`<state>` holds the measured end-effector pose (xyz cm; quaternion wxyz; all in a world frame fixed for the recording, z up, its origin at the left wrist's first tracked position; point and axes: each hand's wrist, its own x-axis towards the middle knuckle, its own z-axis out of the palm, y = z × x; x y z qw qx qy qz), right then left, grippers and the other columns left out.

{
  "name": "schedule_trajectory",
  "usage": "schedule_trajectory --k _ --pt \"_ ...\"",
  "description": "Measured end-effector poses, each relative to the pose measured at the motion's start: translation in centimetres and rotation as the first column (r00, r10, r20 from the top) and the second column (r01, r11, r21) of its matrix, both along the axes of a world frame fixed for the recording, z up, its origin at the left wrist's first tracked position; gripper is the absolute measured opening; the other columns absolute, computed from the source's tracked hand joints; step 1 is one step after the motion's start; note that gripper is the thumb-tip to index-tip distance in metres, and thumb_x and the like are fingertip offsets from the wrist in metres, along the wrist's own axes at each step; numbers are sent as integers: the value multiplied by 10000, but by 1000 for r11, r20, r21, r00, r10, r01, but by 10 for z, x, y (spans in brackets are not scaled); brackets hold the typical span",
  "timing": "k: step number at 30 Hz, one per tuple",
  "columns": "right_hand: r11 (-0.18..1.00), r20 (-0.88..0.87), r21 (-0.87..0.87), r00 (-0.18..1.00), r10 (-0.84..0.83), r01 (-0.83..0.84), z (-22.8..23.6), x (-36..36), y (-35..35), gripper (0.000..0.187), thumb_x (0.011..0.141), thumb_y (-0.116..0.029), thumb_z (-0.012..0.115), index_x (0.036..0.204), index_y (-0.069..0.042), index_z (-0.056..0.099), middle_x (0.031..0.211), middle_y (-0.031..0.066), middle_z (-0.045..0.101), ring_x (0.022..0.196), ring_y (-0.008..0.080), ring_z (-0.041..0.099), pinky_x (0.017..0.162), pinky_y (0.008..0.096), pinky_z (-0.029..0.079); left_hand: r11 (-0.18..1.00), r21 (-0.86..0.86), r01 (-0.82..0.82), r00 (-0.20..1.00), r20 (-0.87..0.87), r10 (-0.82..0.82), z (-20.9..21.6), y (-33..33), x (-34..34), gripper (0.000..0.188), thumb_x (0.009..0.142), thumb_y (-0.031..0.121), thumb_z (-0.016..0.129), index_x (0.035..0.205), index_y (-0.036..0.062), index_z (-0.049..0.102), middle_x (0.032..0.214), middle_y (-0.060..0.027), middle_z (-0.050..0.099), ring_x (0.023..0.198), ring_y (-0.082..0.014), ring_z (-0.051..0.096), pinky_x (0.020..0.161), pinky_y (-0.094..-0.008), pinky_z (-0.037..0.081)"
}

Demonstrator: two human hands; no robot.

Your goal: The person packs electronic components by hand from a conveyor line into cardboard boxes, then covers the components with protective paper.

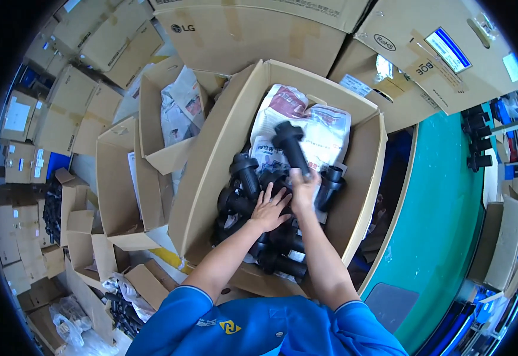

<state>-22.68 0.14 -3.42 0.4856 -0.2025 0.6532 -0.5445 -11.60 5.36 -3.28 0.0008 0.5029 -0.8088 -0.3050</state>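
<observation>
In front of me stands a large open cardboard box (202, 184) with several black plastic flanged tubes in its near half. My right hand (304, 193) is closed around the lower end of one black flanged tube (293, 148), its wide collar pointing up and away. Spread-fingered, my left hand (269, 211) rests on the heaped tubes, beside an upright black tube (246, 177). Another tube (332, 185) leans right of my right hand. Printed white sacking (330, 127) covers the far part of the box; the held tube is above it.
Left of the box are smaller open cartons (116, 190), one with crumpled printed paper (182, 107). Large closed cartons (253, 44) stand behind. A green work surface (434, 196) runs along the right, with more black tubes (477, 139) at its far edge.
</observation>
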Motion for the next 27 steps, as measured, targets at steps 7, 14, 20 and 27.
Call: schedule_trajectory --k 7,14,20,27 --pt "913 -712 87 616 337 -399 -1 -9 4 390 788 -145 689 1122 -20 533 1099 185 570 980 309 587 840 369 463 972 -134 -195 963 -213 164 -10 -6 23 533 832 317 600 1286 68 475 1411 -154 338 1327 -383 239 1064 -517 239" --pt "790 -455 165 665 592 -591 66 -31 62 227 814 -146 666 977 -2 604 845 141 657 796 255 645 714 332 500 877 -437 -199 974 14 228 21 -122 87 492 834 268 607 1283 106 487 1458 -133 260 1326 -408 229 1056 -532 248" --pt "740 -359 213 653 667 -638 65 -43 110 206 838 -136 652 992 -11 599 825 112 651 745 189 628 687 300 498 951 -263 -161 925 294 238 3 -149 109 583 843 310 598 1367 140 406 1533 -85 70 1378 -426 54 1080 -583 167" --pt "736 -359 194 651 669 -649 65 -70 116 213 847 -129 651 1009 -5 590 807 84 654 711 149 621 690 276 497 909 -331 -254 865 342 367 -37 -112 101 555 834 309 603 1324 92 459 1538 -52 77 1387 -401 50 1096 -543 165"
